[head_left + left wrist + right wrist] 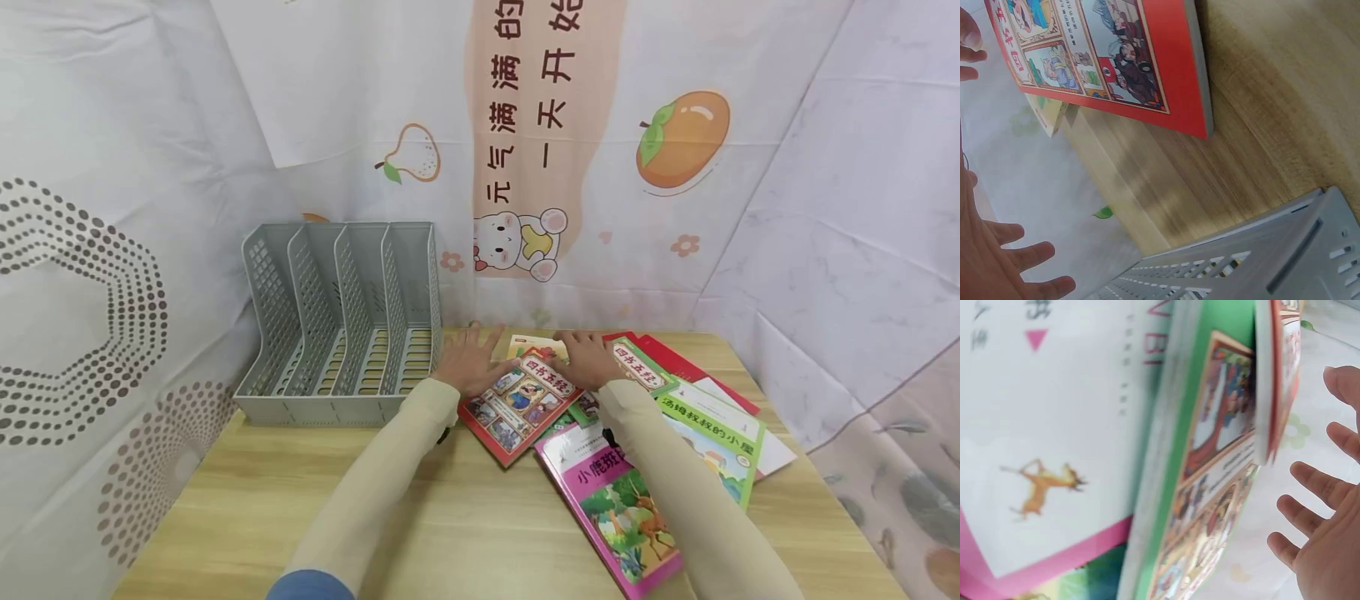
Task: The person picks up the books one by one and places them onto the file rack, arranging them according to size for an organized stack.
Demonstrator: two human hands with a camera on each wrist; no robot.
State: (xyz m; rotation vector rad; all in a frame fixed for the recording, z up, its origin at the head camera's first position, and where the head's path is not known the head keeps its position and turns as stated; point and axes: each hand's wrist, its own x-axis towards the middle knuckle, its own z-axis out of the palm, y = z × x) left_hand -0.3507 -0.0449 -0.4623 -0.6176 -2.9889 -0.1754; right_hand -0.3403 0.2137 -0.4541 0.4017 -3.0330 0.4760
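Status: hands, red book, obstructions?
Left hand, right hand: open, gripping nothing. Red 四书五经 book overlaps green book. No book on top.

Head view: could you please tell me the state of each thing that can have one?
Left grip: fingers spread
Right grip: fingers apart
Red book: closed, lying aslant, cover up
Yellow book: partly covered
Middle green book: closed, partly covered
Rightmost green book: closed, cover up
Pink book: closed, cover up
Gray rack: standing upright
Printed cloth: hanging, lightly creased
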